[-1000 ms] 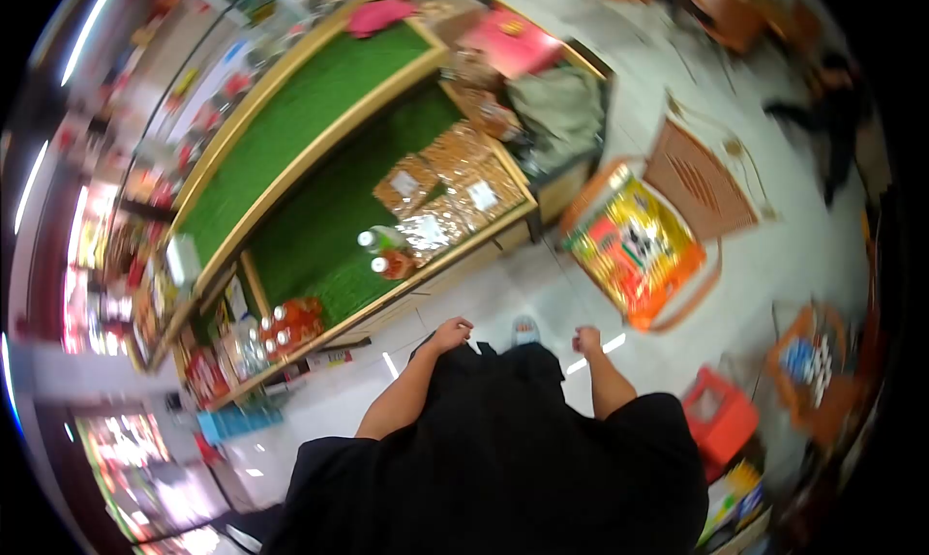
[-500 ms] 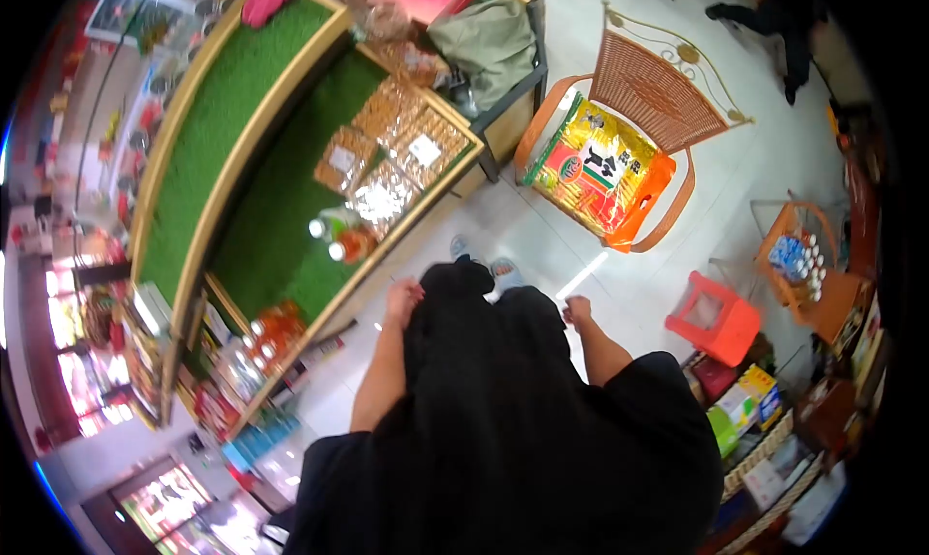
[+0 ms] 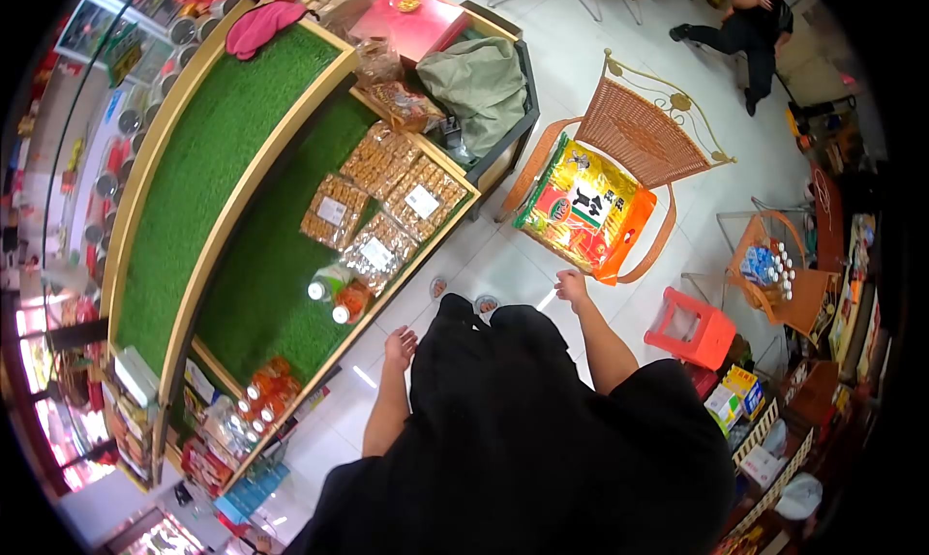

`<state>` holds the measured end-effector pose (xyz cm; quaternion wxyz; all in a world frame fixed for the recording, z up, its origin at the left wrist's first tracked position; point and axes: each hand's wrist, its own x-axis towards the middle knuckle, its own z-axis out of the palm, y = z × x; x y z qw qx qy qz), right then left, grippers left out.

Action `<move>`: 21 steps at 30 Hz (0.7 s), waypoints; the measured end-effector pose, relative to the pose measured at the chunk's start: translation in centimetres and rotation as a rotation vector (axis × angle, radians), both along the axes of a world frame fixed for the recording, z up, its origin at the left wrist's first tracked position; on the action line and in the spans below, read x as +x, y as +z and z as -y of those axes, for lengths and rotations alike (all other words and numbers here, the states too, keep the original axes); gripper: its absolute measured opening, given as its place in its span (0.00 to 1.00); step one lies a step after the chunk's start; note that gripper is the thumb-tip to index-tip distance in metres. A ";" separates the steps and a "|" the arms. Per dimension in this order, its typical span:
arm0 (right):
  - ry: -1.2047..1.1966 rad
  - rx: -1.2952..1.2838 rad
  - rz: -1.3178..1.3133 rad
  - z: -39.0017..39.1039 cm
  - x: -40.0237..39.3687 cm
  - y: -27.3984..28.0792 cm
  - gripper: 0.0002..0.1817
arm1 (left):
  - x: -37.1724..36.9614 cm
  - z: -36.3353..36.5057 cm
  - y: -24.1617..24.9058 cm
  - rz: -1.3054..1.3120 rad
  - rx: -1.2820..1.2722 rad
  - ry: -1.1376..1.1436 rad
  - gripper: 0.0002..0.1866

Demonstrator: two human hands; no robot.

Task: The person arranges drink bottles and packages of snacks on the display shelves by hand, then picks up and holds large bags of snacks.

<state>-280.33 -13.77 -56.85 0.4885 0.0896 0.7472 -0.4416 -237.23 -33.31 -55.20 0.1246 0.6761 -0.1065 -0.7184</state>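
Observation:
My left hand (image 3: 401,346) hangs beside my leg with its fingers loosely apart and nothing in them. Nearest to it is the wooden edge of the green-lined display counter, where an orange-drink bottle (image 3: 351,301) and a green-labelled bottle (image 3: 330,284) lie. Packs of brown snack pieces (image 3: 374,250) are laid out behind the bottles. On the other side, my right hand (image 3: 571,289) is held out empty, fingers slightly bent and apart. Just beyond it, a large yellow and orange snack bag (image 3: 584,207) rests on a wicker chair (image 3: 644,134).
A red plastic stool (image 3: 690,329) stands to the right, near a chair (image 3: 789,289) holding bottles. A grey-green cloth (image 3: 477,90) covers the counter's far corner. Further back, a person in black (image 3: 750,37) sits by the wall. Orange-drink bottles (image 3: 271,389) fill the counter's near end.
Both hands have swung a little outward from my body, and the right one is closer to the snack bag. My view has shifted, bringing the seated person further into sight.

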 end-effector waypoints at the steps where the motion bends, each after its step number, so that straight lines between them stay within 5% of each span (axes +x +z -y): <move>1: 0.061 0.082 -0.013 -0.4 0.5 -0.4 0.11 | -1.0 0.2 0.9 -0.011 -0.048 -0.031 0.18; 9: 0.077 0.321 -0.088 -4.7 -0.5 -0.1 0.10 | -4.7 3.8 0.4 0.168 0.024 -0.649 0.18; 16: 0.152 0.290 0.021 -2.8 -7.6 -2.7 0.10 | -10.1 6.3 0.0 0.194 -0.116 -0.419 0.15; 17: 0.218 0.173 -0.005 -3.8 -9.4 -5.7 0.10 | -11.4 6.2 1.0 0.206 -0.135 -0.372 0.15; 21: 0.177 0.144 0.133 1.7 -16.0 -3.0 0.11 | -17.6 5.3 6.7 0.168 -0.232 -0.406 0.15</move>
